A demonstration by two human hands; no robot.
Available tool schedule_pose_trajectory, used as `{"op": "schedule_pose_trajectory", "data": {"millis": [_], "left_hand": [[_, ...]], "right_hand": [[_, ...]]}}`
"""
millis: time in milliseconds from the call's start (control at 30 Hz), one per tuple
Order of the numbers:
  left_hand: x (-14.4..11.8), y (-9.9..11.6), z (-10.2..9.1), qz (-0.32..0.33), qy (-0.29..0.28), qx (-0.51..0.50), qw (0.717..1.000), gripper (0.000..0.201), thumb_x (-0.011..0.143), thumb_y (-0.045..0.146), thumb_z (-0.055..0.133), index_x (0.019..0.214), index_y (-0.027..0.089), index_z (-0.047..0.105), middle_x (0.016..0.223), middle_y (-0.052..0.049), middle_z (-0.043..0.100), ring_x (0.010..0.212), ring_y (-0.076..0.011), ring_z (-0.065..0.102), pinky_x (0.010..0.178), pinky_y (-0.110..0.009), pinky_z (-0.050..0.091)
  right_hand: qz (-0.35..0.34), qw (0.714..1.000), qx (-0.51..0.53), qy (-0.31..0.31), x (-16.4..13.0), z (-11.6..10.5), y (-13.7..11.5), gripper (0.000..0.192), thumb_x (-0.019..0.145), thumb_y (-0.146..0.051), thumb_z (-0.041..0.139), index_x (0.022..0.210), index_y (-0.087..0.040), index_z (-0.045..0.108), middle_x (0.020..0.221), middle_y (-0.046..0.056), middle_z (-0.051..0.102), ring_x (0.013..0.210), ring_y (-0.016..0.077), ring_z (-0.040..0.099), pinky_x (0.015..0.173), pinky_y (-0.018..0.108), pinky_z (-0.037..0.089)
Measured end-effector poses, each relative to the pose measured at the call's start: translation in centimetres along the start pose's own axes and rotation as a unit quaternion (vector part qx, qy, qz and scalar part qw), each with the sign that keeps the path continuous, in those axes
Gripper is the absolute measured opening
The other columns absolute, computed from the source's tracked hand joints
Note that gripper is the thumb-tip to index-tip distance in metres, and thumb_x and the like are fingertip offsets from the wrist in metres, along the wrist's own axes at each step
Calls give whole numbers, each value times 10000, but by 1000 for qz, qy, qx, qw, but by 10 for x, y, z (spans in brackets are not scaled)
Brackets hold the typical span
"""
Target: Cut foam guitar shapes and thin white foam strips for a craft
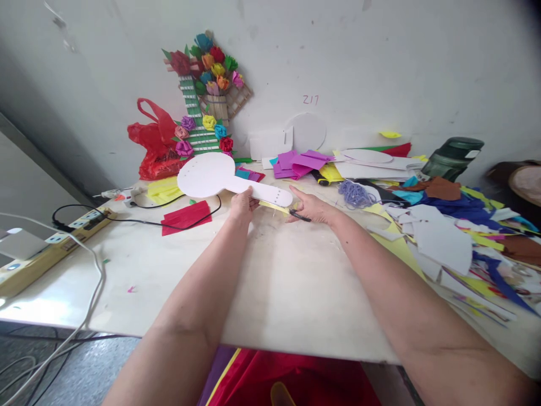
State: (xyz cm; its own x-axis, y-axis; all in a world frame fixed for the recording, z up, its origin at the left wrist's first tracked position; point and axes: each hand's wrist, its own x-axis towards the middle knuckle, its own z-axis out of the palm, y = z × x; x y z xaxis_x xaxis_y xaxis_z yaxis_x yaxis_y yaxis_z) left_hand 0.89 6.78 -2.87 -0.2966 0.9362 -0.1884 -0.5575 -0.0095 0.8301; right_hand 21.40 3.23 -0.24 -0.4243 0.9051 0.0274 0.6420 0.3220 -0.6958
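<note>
While left hand (242,204) pinches white cutout (226,179) (firm grip), arms stretch forward.

your pale table (270,293) carries a red paper sheet (186,217), a power strip (51,248) and a black cable (127,217). coloured paper scraps (456,231) crowd its right side.

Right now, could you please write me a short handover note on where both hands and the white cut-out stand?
Left hand: grips the handle of the white paddle-shaped cut-out, lifted just over the table.
Right hand: rests on the table by the handle's tip, a thin dark tool under its fingers.
Around: red paper sheet to the left, paper scraps to the right, paper flower piece against the wall.
Done: shape cut, small holes along its edges.
Left: cut-out bare, nothing attached.
</note>
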Motion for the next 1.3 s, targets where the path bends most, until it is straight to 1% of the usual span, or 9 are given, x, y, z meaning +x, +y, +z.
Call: {"op": "schedule_pose_trajectory", "data": {"millis": [100,233,333,433,633,700,900,1067,1300], "left_hand": [[1,0,-1,-3,-1,-6,1000,172,722,189,615,864,108,562,612,-50,607,583,-173,631,598,-291,531],[3,0,-1,0,-1,-6,1000,142,725,181,607,834,111,551,605,-52,601,602,-183,639,617,-306,535],[3,0,0,2,1,-2,1000,115,731,176,597,812,112,546,594,-52,595,600,-187,639,619,-313,537],[1,0,0,7,3,-4,1000,116,729,177,600,812,112,551,591,-47,593,569,-173,628,602,-301,533],[-3,-2,2,3,-1,0,1000,149,718,192,619,828,109,562,581,-39,585,502,-146,592,583,-290,526],[-3,-2,3,4,0,4,1000,140,722,194,613,819,110,558,574,-38,580,495,-145,587,582,-290,526],[-4,0,3,4,5,5,1000,149,722,196,611,837,113,563,580,-34,575,510,-149,589,595,-298,524],[-3,0,2,5,-1,10,1000,132,726,190,600,821,111,553,570,-33,573,492,-142,582,601,-304,528],[-5,0,2,-10,-20,-5,1000,154,740,234,598,828,113,560,584,-51,593,538,-163,610,602,-294,522]], "right_hand": [[-6,1000,-1,-4,0,0,0,1094,546,-454,742,1420,-212,130,502,-117,384,469,60,323,495,201,260],[-7,1000,2,-13,1,0,0,1114,544,-464,739,1424,-205,107,501,-115,390,459,63,331,486,200,260],[-7,1000,-18,-4,1,0,0,1129,545,-472,736,1424,-214,76,498,-118,424,434,61,346,486,200,273],[-5,999,-40,8,2,1,0,1150,550,-472,736,1426,-204,39,512,-107,479,409,64,376,492,207,298],[-6,999,-30,12,4,2,4,1192,547,-491,734,1425,-179,-9,521,-88,511,407,72,401,484,208,304],[-6,999,-31,10,5,2,5,1192,543,-503,730,1425,-180,-3,523,-87,508,420,75,401,485,206,299],[-12,999,-32,12,4,2,4,1115,544,-497,726,1422,-216,99,531,-95,472,477,77,383,512,204,281],[-15,999,-29,4,2,1,0,1082,554,-471,729,1420,-232,125,520,-103,436,483,72,364,511,201,269],[-10,999,40,-19,-2,-2,-3,1097,547,-423,744,1422,-224,114,501,-118,379,437,51,294,458,191,246]]}}
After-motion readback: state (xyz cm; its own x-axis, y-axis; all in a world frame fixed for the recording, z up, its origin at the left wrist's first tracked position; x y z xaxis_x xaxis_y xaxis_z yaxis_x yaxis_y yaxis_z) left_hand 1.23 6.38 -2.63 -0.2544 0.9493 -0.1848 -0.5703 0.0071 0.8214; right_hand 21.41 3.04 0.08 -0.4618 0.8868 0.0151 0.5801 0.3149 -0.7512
